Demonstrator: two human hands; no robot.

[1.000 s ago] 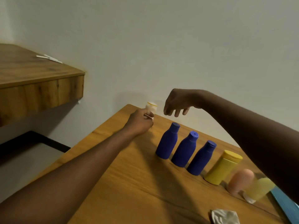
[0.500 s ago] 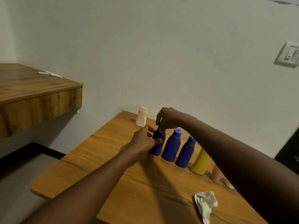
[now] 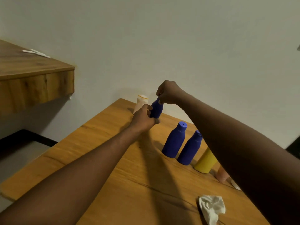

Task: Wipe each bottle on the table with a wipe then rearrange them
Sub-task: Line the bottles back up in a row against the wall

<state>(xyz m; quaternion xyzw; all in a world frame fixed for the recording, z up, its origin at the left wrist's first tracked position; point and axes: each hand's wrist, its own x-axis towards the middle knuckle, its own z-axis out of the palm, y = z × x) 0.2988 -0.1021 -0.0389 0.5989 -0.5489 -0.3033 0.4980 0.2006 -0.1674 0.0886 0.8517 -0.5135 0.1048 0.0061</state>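
The table (image 3: 113, 159) ends close behind the grip, so a shove risks a fall. The left hand (image 3: 143, 118) wraps the tilted blue bottle's (image 3: 156, 109) body and the right hand (image 3: 168, 94) pinches its neck. A swing could topple the cream bottle (image 3: 141, 101) just behind. The wipe (image 3: 211, 207) lies well back, unheld. The right arm hides most of the pink bottle (image 3: 221, 175); fingers hide the held bottle's cap and base.

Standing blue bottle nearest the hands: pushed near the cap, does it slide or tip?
Probably tips: the standing blue bottle is tall, with a narrow base and tapered neck. It would likely knock its blue neighbour, which stands close beside it. Looks like smooth rigid plastic, so probably stiff but maybe slippery; fill level is not visible.
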